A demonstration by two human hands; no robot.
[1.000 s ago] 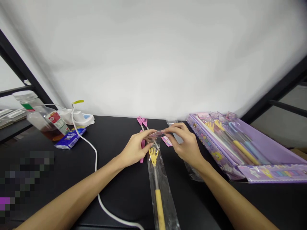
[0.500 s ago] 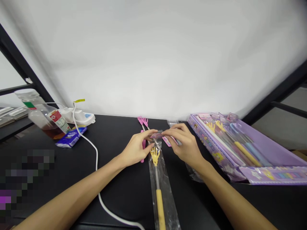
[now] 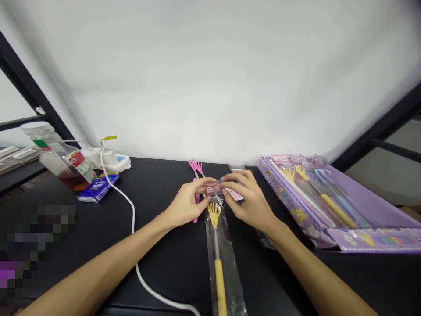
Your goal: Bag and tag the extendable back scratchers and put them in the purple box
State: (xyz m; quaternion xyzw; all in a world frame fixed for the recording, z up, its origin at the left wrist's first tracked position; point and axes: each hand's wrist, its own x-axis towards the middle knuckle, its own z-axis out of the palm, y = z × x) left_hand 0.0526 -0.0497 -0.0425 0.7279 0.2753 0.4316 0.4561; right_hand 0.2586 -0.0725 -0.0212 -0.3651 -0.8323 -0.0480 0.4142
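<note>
A yellow back scratcher (image 3: 219, 281) lies inside a clear plastic sleeve (image 3: 234, 281), its claw end pointing away from me. At the sleeve's top, a pink card (image 3: 214, 190) is pinched between the thumb and fingers of my left hand (image 3: 186, 202). Opposite it, my right hand (image 3: 248, 197) has its fingertips closed on the right end of the same card. Partly behind my left hand lie two pink back scratchers (image 3: 196, 166). Another pink card (image 3: 235, 194) and clear plastic wrapping (image 3: 268, 240) are partly hidden by my right hand.
On the right is a purple display box (image 3: 388, 197) with several wrapped back scratchers. A power strip (image 3: 120, 163), a blue packet (image 3: 98, 188) and a bottle of brown liquid (image 3: 66, 162) stand at left. A white cable (image 3: 133, 219) crosses the black table.
My right fingers have shifted slightly and spread along the card, which now shows more of its face. The sleeve has moved a little to the right at its top.
</note>
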